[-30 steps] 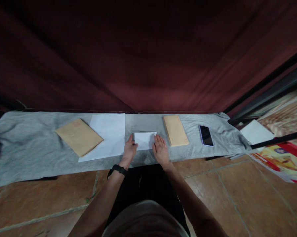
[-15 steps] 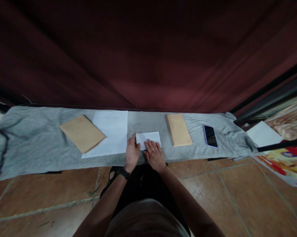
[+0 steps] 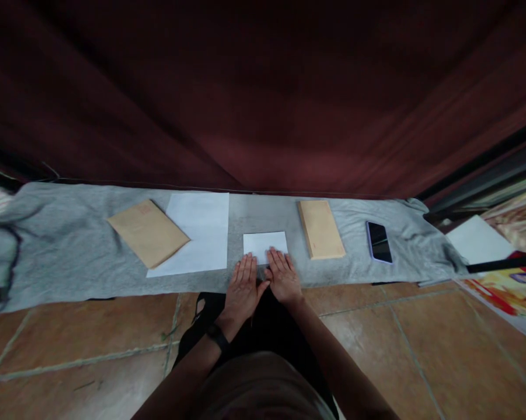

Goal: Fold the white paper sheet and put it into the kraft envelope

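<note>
Left hand (image 3: 241,291), fingers together, and right hand (image 3: 284,283), fingers slightly spread, lie at seven and five o'clock on the small white rectangular paper (image 3: 263,240); press evenly, keeping edges aligned.

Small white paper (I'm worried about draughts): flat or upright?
Flat on grey cloth: left hand and right hand overlap the small white paper.

Matt paper (image 3: 263,241), wrinkled cloth (image 3: 79,245), glossy phone (image 3: 380,242)

One head-worn camera looks forward and down.
</note>
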